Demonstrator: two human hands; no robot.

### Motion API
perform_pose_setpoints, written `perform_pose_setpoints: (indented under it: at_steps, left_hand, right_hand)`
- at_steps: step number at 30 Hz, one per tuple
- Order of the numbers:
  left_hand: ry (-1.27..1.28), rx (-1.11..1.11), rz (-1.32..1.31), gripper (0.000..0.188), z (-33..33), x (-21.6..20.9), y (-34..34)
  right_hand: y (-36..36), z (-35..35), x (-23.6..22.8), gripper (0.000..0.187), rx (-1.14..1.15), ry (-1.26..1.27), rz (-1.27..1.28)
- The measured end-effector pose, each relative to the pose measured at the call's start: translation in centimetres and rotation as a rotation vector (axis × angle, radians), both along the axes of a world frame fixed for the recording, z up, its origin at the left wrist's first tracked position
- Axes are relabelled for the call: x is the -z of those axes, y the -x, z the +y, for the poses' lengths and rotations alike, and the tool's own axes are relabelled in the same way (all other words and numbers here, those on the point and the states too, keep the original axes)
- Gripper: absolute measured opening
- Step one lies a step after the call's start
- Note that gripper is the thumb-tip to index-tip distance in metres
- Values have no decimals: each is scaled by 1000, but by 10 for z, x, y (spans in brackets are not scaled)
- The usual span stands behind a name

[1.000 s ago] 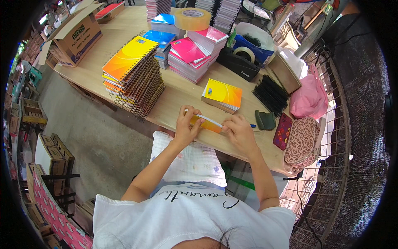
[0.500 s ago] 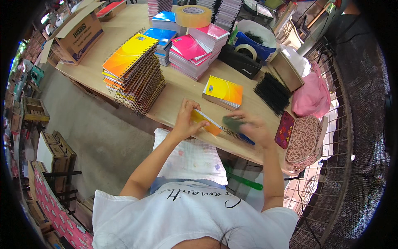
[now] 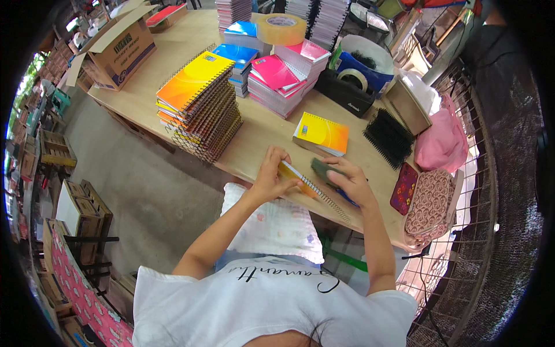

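Note:
My left hand (image 3: 272, 178) is closed on a small yellow and orange notebook (image 3: 308, 191) near the table's front edge. A thin wire coil (image 3: 327, 200) runs along the notebook's edge and sticks out well past it toward the lower right. My right hand (image 3: 354, 184) grips a dark green pad (image 3: 321, 169), held just beside the coil; its exact kind is unclear. Below the right hand lies a slim blue object (image 3: 347, 198), mostly hidden. Just beyond both hands sits a short stack of yellow notebooks (image 3: 324, 134).
A tall stack of coil-bound notebooks (image 3: 199, 110) stands at left. Behind are pink notebooks (image 3: 277, 87), a tape roll (image 3: 281, 29) and a black tape dispenser (image 3: 345, 93). Black coils (image 3: 388, 137), a phone (image 3: 403, 188) and a patterned pouch (image 3: 430, 203) lie at right. An open carton (image 3: 124, 55) is far left.
My right hand has moved in toward the notebook with the green pad. More of the coil now shows past the notebook. The whole view has shifted slightly.

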State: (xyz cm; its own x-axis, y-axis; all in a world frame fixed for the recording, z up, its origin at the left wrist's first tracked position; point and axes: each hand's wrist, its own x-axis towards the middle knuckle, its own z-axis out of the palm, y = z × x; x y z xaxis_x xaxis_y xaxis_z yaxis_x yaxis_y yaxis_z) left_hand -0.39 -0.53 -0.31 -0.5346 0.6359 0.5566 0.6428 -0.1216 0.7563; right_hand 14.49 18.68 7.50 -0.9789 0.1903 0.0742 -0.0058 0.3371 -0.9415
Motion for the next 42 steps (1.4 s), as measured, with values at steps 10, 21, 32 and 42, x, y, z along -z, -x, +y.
perform_pose_setpoints:
  at_steps: [10,21,32,42]
  left_hand:
    - [13,50,-38,56,5,-11,-2]
    - [-187,368,-925,59,-8,-8,14]
    - [-165,454,-970,63,-5,-20,3]
    - [-157,343,-892,76,0,-31,-2]
  right_hand:
    - [10,-10,6,28,53,-131,-27]
    - [12,-14,1,41,-77,44,42]
    - [-2,-32,-26,35,72,-49,78]
    - [-68,53,34,49,500,-1108,69]
